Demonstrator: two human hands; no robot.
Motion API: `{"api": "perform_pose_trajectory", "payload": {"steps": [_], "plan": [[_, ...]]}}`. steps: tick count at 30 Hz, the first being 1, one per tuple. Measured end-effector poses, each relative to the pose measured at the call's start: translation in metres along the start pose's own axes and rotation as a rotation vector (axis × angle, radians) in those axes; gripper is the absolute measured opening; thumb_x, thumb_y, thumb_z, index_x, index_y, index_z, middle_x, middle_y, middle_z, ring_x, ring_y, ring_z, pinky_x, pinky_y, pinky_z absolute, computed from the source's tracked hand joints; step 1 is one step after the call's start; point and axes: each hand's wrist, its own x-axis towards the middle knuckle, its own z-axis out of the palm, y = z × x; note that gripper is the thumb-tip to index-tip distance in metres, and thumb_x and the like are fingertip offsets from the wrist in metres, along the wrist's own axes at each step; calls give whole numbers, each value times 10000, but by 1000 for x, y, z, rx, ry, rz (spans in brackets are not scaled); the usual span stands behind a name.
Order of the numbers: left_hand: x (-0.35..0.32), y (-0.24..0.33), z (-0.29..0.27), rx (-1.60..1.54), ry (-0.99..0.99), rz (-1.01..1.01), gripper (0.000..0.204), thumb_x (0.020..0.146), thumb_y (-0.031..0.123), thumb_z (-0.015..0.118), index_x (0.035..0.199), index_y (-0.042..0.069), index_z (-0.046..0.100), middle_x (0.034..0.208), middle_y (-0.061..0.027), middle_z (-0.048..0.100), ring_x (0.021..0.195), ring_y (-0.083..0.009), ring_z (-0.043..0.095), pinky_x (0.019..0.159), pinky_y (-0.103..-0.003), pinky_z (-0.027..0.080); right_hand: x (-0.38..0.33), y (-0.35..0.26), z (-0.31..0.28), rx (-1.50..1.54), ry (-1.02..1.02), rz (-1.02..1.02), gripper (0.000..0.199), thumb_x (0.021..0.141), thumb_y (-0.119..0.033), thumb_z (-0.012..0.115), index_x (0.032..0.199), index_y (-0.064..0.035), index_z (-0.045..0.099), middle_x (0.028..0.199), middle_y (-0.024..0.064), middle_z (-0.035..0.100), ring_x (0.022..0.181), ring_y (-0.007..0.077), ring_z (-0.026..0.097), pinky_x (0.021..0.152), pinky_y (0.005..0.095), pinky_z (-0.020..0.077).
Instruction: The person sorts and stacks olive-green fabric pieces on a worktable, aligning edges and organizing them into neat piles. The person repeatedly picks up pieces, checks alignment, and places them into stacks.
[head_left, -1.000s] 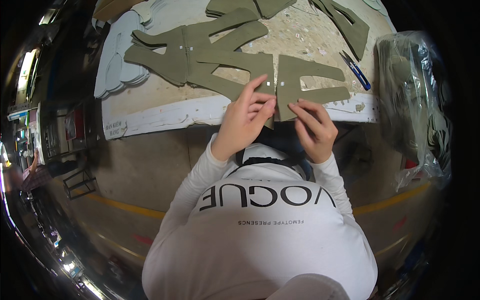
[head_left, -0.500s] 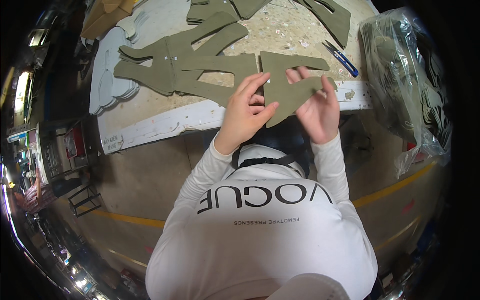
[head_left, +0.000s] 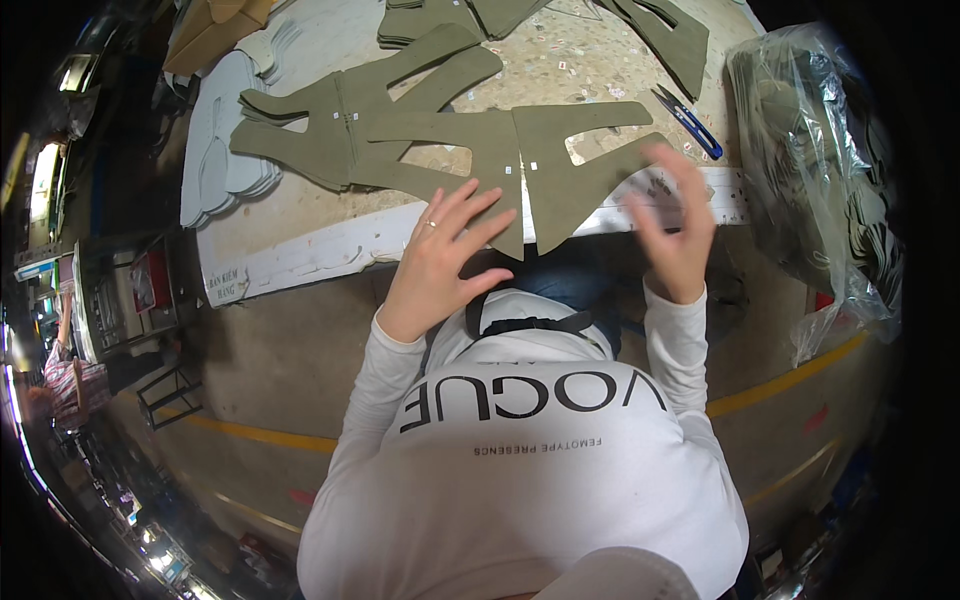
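Observation:
Two flat olive-green cut-out pieces lie side by side at the table's near edge, each with a small white sticker. The left green piece (head_left: 492,140) and the right green piece (head_left: 560,200) have a narrow gap between them. My left hand (head_left: 447,255), fingers spread, is over the lower part of the left piece; whether the fingertips touch it I cannot tell. To the right, my right hand (head_left: 678,230) is somewhat blurred, its fingers apart and nothing in it, beside the tip of the right piece. More green pieces (head_left: 335,135) lie stacked on the left.
Blue-handled thread snips (head_left: 690,125) rest at the right of the table (head_left: 310,243). Beyond them stands a clear plastic bag (head_left: 800,160) of stacked pieces. Grey pieces (head_left: 222,140) and a cardboard box (head_left: 215,35) are at the left. More green pieces (head_left: 665,40) lie at the far side.
Both hands have let go of the right green piece, which now lies beside the left one. My left hand moved left and nearer; my right hand moved right.

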Motion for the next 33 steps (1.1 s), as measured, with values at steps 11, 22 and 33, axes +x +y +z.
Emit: {"api": "perform_pose_trajectory", "payload": {"steps": [11, 22, 33], "plan": [[-4, 8, 43, -23, 265, 47, 334, 746, -4, 688, 1068, 81, 717, 1183, -91, 660, 1169, -279, 599, 997, -462, 469, -33, -13, 32, -275, -143, -276, 337, 677, -29, 743, 997, -133, 725, 1040, 31, 644, 1110, 277, 582, 868, 386, 463], [11, 10, 6, -114, 108, 155, 224, 754, 106, 745, 972, 61, 720, 1083, -91, 698, 1068, -265, 654, 933, -404, 517, -13, -26, 22, -54, -300, -272, 205, 734, -117, 744, 936, -84, 726, 937, 59, 658, 931, 263, 628, 813, 363, 476], [176, -142, -82, 255, 283, -300, 353, 812, 367, 705, 993, 65, 734, 897, -139, 721, 828, -271, 700, 748, -351, 539, 207, 29, 61, -283, 53, -322, 187, 829, -262, 671, 857, -91, 741, 872, 82, 707, 867, 310, 628, 794, 381, 494]]}}
